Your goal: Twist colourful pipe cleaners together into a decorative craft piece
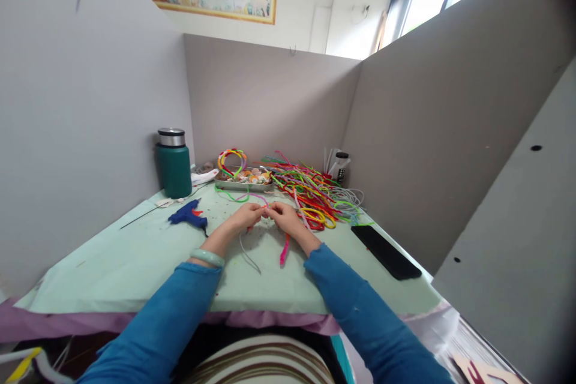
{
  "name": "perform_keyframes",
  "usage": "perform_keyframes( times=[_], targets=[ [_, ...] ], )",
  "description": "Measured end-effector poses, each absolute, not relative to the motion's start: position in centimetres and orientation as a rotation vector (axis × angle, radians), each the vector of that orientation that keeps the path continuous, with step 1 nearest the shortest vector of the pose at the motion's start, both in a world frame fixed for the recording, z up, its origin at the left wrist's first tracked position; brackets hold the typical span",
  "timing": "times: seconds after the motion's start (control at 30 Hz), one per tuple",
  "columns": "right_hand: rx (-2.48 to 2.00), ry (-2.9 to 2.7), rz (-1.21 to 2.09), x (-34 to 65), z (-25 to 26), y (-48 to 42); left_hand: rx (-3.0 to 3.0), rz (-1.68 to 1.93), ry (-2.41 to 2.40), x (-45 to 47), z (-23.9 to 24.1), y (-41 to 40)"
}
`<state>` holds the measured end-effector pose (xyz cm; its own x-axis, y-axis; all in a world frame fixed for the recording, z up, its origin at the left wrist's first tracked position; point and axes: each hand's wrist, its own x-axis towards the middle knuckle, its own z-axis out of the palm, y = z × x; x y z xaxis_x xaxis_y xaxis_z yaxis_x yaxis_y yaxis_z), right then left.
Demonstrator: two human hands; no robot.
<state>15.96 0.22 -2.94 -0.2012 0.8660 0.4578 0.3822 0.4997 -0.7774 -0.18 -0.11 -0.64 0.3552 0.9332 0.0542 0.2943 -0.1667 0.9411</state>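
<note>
My left hand (246, 216) and my right hand (283, 216) meet at the middle of the table, fingertips pinched together on a pink pipe cleaner (285, 250) whose free end hangs down toward me. A thin grey wire (249, 257) lies on the cloth just below my left hand. A pale green bangle (207, 257) sits on my left wrist. Both arms wear blue sleeves.
A pile of coloured pipe cleaners (310, 192) lies behind my right hand. A metal tray (243, 182) with small pieces and a coloured ring (231, 161) stands at the back. A blue glue gun (189, 215), a green flask (174, 163) and a black phone (386, 251) lie around. Grey partitions enclose the table.
</note>
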Motion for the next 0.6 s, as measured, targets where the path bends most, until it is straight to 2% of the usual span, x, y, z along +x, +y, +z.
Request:
perform_keyframes(
  times=[0.6],
  targets=[
    [-1.030, -1.762, 0.633, 15.88, -3.10, 0.74, 1.960, 0.744, 1.161, -0.26, -0.69, -0.28]
  ],
)
